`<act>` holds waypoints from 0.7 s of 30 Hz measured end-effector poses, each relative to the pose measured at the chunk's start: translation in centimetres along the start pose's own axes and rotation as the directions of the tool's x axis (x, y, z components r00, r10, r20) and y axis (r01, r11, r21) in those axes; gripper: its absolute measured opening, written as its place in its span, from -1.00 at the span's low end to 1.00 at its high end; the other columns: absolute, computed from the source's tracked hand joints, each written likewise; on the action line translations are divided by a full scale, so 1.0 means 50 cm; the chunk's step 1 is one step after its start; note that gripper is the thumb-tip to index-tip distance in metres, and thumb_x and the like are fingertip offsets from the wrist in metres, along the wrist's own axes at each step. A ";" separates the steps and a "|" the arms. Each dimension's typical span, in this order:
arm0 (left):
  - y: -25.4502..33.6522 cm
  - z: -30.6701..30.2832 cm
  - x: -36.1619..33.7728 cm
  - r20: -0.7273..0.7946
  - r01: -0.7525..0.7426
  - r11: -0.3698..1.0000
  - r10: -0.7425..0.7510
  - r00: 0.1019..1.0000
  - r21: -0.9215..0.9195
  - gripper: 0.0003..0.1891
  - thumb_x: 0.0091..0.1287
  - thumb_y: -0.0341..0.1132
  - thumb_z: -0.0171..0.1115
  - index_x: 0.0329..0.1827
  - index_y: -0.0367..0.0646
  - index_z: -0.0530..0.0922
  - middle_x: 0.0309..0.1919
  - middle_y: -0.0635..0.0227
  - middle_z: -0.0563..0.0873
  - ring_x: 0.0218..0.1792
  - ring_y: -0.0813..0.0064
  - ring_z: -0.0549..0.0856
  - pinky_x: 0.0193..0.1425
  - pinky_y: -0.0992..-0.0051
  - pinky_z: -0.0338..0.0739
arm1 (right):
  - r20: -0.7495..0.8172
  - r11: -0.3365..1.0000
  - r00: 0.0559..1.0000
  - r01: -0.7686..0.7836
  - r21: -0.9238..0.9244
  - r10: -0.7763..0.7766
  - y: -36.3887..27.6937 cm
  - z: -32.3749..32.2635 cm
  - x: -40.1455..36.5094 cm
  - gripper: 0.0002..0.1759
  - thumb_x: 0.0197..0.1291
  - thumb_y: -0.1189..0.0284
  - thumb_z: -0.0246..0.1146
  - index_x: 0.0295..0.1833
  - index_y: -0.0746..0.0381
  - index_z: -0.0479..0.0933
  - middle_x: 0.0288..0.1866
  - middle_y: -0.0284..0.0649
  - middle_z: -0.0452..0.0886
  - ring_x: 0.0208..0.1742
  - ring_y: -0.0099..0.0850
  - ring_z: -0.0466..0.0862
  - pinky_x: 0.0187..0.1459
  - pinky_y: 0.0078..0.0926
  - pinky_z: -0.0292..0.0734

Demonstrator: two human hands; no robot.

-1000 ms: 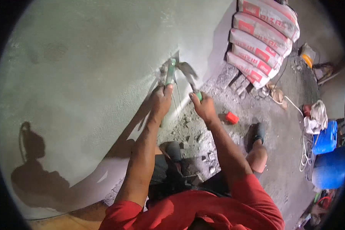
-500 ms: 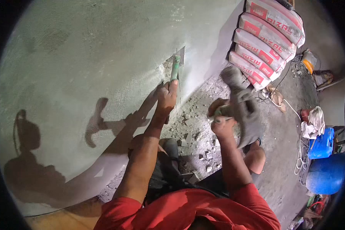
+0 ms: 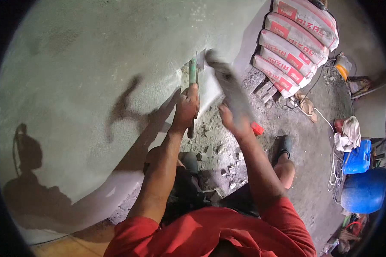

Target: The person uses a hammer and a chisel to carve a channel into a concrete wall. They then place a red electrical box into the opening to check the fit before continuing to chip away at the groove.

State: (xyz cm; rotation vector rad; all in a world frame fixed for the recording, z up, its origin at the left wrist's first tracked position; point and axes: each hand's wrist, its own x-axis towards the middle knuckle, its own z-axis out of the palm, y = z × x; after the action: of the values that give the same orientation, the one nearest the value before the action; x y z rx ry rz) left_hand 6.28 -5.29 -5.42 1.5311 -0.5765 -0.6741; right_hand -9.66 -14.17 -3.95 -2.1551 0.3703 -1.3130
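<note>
My left hand (image 3: 187, 107) is wrapped round a chisel (image 3: 193, 70), a long bar with a green upper part and a darker end showing below my fist. The green end overlaps a chipped, square-edged recess (image 3: 201, 59) in the grey wall. In my right hand (image 3: 236, 122) is a hammer (image 3: 227, 81), smeared by motion, its head close to the recess and to the right of the chisel's green end. An orange-red grip end (image 3: 257, 128) shows beyond my right fist.
Broken rubble (image 3: 218, 150) covers the floor along the wall (image 3: 73, 85), between my feet. Stacked cement bags (image 3: 287, 51) stand at the upper right. Down the right side are a white cable (image 3: 332, 171), a blue jerrycan (image 3: 357, 157) and a blue drum (image 3: 364, 192).
The hammer has swung up and left, from beside my right leg to near the chisel's green end. My left hand has stayed at the wall with the chisel.
</note>
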 end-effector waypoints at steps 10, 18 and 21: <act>-0.137 0.048 -0.080 0.250 -0.259 0.328 0.070 0.966 0.909 -0.54 0.50 0.10 0.04 -0.04 -0.20 0.53 -0.41 0.02 0.76 -0.36 -0.03 0.79 -0.25 0.01 0.66 | 0.085 0.843 0.839 -0.529 -0.102 0.537 0.004 -0.071 -0.097 -0.51 0.27 0.08 0.37 -0.20 0.38 0.62 -0.50 0.01 0.66 -0.43 -0.25 0.71 -0.31 -0.26 0.56; -0.026 0.011 -0.005 -0.026 -0.185 0.601 0.324 0.946 0.778 -0.43 0.50 0.13 0.05 -0.10 -0.34 0.60 -0.36 -0.18 0.73 -0.26 -0.22 0.73 -0.17 0.01 0.59 | 0.080 0.713 0.738 -0.670 0.205 0.671 0.048 -0.084 -0.207 -0.58 0.40 0.10 0.29 -0.16 0.31 0.56 -0.52 -0.38 0.55 -0.44 -0.59 0.47 -0.41 -0.46 0.43; -0.037 -0.004 0.010 0.014 -0.195 0.560 0.312 0.950 0.805 -0.42 0.49 0.13 0.06 -0.09 -0.35 0.61 -0.33 -0.18 0.73 -0.24 -0.22 0.73 -0.15 0.01 0.59 | 0.159 0.652 0.732 -0.668 0.359 0.662 0.021 -0.098 -0.198 -0.57 0.49 0.05 0.13 -0.16 0.24 0.51 -0.55 -0.41 0.47 -0.55 -0.66 0.41 -0.53 -0.58 0.31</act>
State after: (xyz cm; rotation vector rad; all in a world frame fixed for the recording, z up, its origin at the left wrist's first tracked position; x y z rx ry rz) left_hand 6.70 -5.39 -7.28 2.2501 -1.0751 -0.0327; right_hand -18.62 -11.58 -10.01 -1.4531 0.7426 -0.8399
